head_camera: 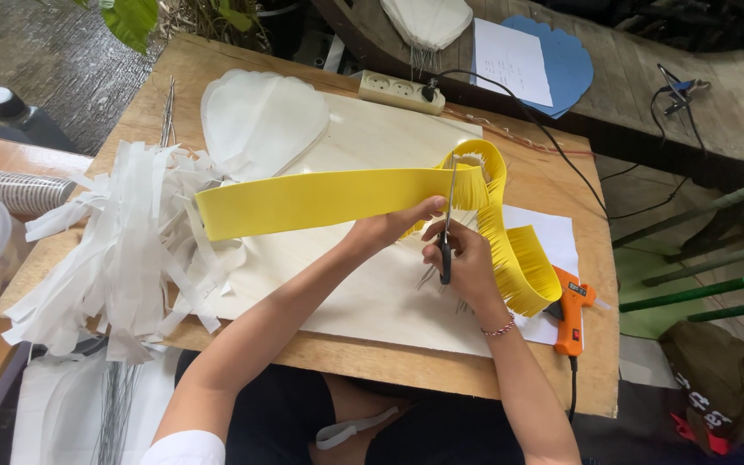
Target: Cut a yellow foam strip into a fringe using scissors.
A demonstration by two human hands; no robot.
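A long yellow paper strip (320, 200) stretches across the wooden table (553, 181). Its right part is cut into a fringe and curls down toward the table's right side. My left hand (389, 228) pinches the strip's lower edge near the middle. My right hand (467, 263) grips black-handled scissors (448, 226), blades pointing up into the strip just right of my left hand. A beaded bracelet (499, 327) circles my right wrist.
A heap of white paper strips (122, 258) covers the table's left. White heart-shaped sheets (260, 120) lie at the back. An orange glue gun (570, 314) rests at the right edge. A power strip (399, 91) with cables sits behind. Thin wires (168, 112) lie far left.
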